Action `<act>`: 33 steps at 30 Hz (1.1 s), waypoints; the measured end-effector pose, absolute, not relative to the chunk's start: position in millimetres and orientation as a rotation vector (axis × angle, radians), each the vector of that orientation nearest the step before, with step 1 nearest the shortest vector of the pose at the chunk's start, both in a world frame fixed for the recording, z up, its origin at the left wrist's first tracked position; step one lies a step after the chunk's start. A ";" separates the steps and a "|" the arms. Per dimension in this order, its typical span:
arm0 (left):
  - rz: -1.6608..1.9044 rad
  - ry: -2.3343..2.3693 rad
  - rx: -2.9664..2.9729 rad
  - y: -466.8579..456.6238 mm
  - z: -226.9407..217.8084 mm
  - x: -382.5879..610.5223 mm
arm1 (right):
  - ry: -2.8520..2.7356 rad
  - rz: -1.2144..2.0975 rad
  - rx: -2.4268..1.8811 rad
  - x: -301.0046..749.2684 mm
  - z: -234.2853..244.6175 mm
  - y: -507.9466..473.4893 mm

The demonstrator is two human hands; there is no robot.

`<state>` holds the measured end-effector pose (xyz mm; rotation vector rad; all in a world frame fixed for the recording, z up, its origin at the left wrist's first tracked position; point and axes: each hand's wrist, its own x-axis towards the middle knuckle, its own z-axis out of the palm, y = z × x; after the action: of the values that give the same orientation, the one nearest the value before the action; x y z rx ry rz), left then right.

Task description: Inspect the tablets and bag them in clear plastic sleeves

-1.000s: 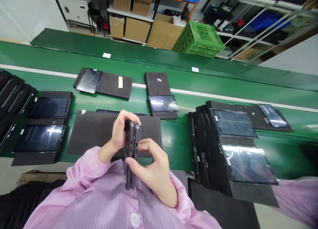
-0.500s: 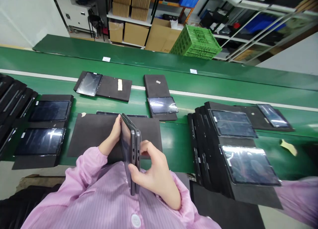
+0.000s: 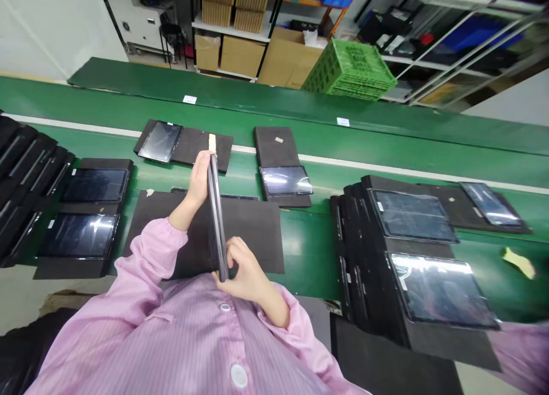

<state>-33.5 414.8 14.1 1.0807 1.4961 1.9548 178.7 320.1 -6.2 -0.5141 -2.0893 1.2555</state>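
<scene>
Tablet (image 3: 215, 218) swung edge-on; your L hand (image 3: 199, 178) and R hand (image 3: 244, 266) pinch its ends. Edge check; next, lay on foam mat (image 3: 257, 240).

Bright overhead light — bowed, stretched edges

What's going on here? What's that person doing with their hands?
A person in a pink striped coat is holding a dark tablet upright on its edge. Their left hand grips the far end, and their right hand grips the near end. Below it lies a black foam mat on a green belt. More tablets lie on other black mats along the belt.
</scene>
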 end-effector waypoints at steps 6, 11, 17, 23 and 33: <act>1.912 1.465 1.244 408.3 13.5 -32.2 | -1.984 1.552 -0.494 180.7 -8.8 326.6; 1.871 1.433 1.280 403.4 19.8 -24.0 | -1.877 1.707 -0.535 180.8 -5.9 333.9; 1.857 1.456 1.254 398.9 25.3 -16.4 | -1.781 1.835 -0.559 182.2 -12.1 338.5; 1.847 1.435 1.167 404.5 22.3 -17.0 | -1.704 1.907 -0.562 183.3 -16.3 344.0; 1.836 1.483 1.180 404.5 21.6 -14.8 | -1.667 1.956 -0.573 181.7 -18.3 344.2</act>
<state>-14.8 404.5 21.6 1.1805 1.4831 1.8362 181.7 344.2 -18.3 -0.5731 -1.6666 1.9562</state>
